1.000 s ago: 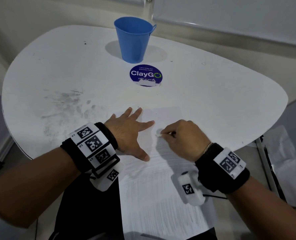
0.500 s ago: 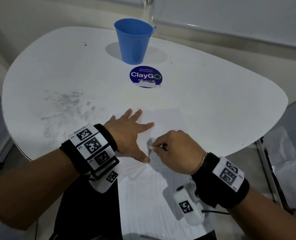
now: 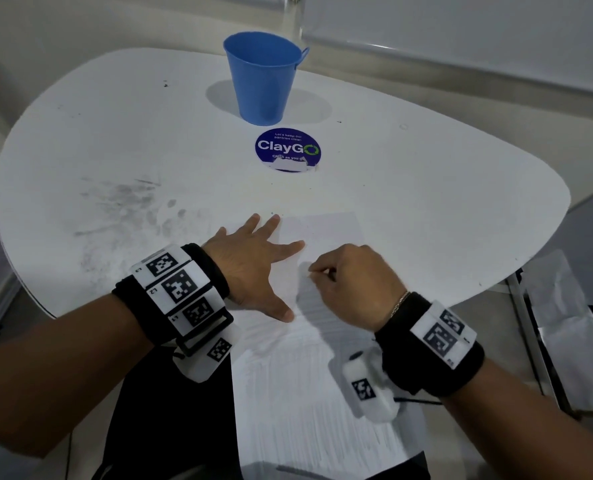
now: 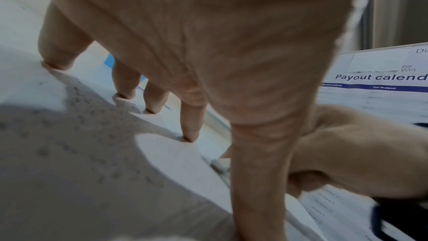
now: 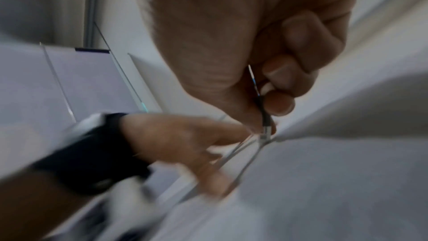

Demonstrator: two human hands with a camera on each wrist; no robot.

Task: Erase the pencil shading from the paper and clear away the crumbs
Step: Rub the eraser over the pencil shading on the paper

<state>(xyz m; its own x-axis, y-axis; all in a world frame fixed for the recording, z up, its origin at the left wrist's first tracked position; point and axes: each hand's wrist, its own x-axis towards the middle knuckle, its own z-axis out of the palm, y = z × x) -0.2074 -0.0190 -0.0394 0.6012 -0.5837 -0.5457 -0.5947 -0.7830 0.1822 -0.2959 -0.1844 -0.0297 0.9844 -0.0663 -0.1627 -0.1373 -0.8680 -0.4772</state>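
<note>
- Paper (image 3: 326, 393) lies on the white surface (image 3: 426, 188) in front of me, its near end hanging past the surface's edge; grey pencil shading (image 3: 315, 410) streaks the near part, while the far part by my fingers looks pale.
- My left hand (image 3: 253, 268) lies flat on the paper's left edge, palm down, fingers straight and spread, thumb stretched toward me along the sheet; the left wrist view shows the fingertips (image 4: 191, 136) pressing down on the surface.
- My left forearm comes in from the lower left, a black band with white coded tags round the wrist.
- My right hand (image 3: 353, 282) sits just right of the left, knuckles up and fingers curled in, pinching a small white eraser (image 3: 309, 272) between thumb and fingertips; the eraser's end meets the paper between my two hands.
- From the right wrist view the curled fingers (image 5: 277, 102) close on a thin dark piece with a pale tip; blur hides more detail.
- My right forearm enters from the lower right, wrist raised above the paper, wearing a matching black band.
- Farther back, a blue cup (image 3: 263, 77) stands upright, well apart from the paper, with a round "ClayGo" sticker (image 3: 288, 148) just in front of it.
- Grey smudges (image 3: 121, 202) mark the surface to the left of my left hand.
- I cannot make out any crumbs.
</note>
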